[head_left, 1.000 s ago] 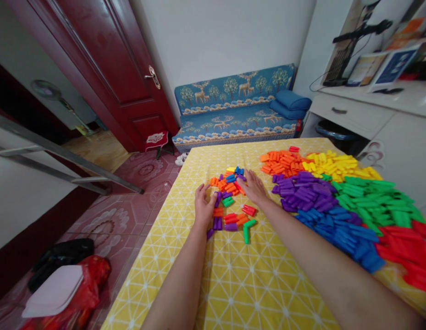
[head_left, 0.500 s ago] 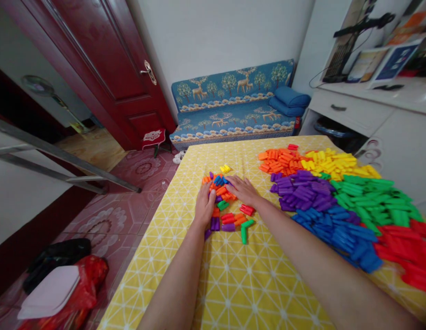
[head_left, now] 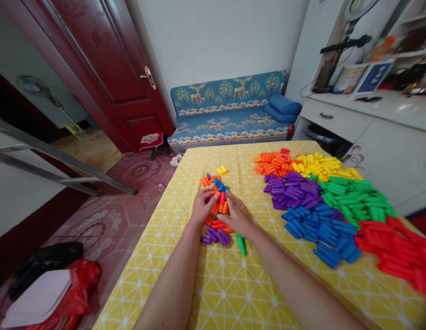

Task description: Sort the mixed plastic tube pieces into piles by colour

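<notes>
A small mixed cluster of short plastic tube-shaped pieces lies between my hands on the yellow patterned tablecloth. My left hand rests at its left edge, fingers apart, touching orange pieces. From the right, my right hand lies spread against the cluster, its thumb by some red pieces. Blue pieces sit just beyond the fingertips, with yellow pieces farther off. Nearer my wrists are purple pieces and a green piece. Pieces under the palms are partly hidden.
To the right lie larger single-colour heaps: orange, yellow, purple, green, blue and red. A blue sofa stands past the table, a white cabinet at right.
Both hands have drawn nearer to me and closer together, pushing the pieces into a tighter cluster. Red pieces from the right now lie between them. The view has shifted a little rightward.
</notes>
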### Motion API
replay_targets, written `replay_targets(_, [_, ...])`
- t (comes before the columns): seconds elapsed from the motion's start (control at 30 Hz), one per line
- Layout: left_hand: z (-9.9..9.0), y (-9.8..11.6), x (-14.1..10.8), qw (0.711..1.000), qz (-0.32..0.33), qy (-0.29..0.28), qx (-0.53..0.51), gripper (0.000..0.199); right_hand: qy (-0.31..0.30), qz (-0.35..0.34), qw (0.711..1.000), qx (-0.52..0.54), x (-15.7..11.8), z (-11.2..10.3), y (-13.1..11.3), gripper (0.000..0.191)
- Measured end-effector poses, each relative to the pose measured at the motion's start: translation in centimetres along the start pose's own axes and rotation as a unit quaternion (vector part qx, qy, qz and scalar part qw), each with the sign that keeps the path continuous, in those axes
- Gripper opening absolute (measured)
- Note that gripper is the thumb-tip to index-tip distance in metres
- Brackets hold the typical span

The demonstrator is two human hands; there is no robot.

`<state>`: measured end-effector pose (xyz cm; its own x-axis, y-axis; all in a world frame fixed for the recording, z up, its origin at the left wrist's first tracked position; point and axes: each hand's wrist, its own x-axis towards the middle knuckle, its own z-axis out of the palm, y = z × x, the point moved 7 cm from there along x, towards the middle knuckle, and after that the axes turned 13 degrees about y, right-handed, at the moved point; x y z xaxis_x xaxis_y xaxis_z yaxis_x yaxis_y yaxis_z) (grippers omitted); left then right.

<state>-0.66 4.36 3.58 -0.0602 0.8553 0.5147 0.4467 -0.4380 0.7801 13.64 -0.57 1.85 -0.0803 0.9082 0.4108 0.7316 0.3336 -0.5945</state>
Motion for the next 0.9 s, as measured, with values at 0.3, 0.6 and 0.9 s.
replay_targets(0.3, [0.2,1.3,-1.0,0.995,-0.055,-0.053,-0.065,0.031,0.084,0.046,0.984,0.152,-0.3,-2.2,0.0,0.055])
replay_targets(0.6, [0.7,0.2,-1.0,0.994,-0.078,-0.047,-0.055,0.029,0.137,0.132,0.96,0.208,0.0,-2.9,1.2,0.027])
replay_targets(0.9, [1.0,1.8,-1.2,0.992,-0.038,-0.114,-0.04,0.034,0.174,0.175,0.912,0.327,0.1,-3.3,1.6,0.027])
